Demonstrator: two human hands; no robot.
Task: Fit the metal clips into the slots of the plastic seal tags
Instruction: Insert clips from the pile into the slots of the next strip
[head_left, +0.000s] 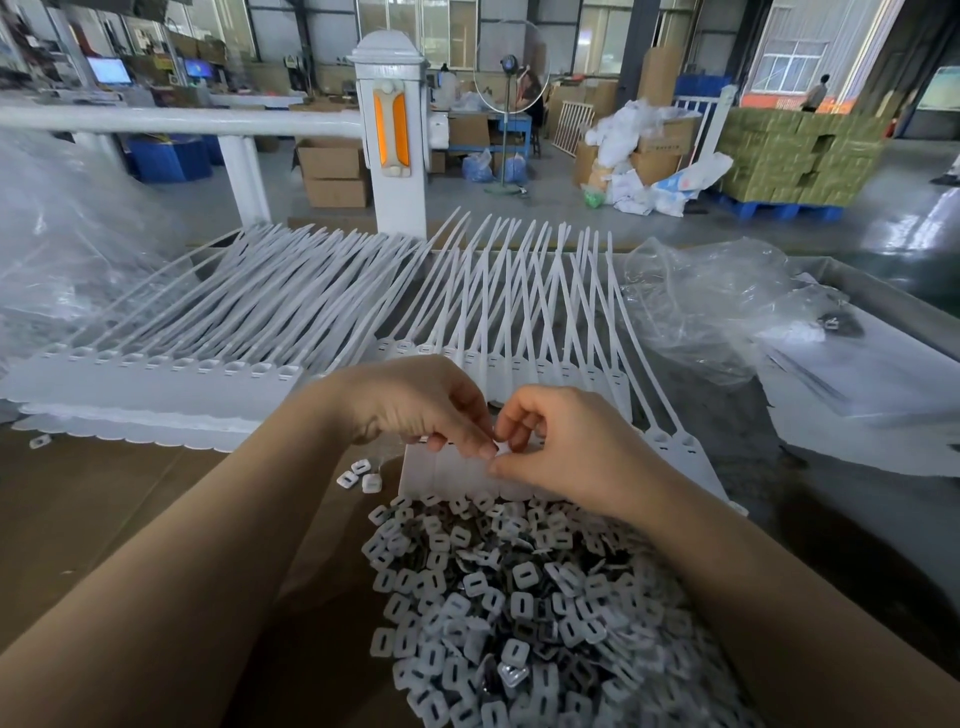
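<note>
Single head-worn wide-angle view. It faces forward and down, close above both hands (493, 441). The factory hall lies beyond them.

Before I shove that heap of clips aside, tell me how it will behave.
The heap of clips is loose and overlapping, so it would probably spread and slide rather than move as one. The pieces look small and flat, likely light singly; a few already lie strayed on the cardboard, so more may scatter.

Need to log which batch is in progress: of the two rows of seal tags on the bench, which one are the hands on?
The right-hand row: both the left hand and right hand meet over its tag plates. The left-hand row lies untouched.
</note>
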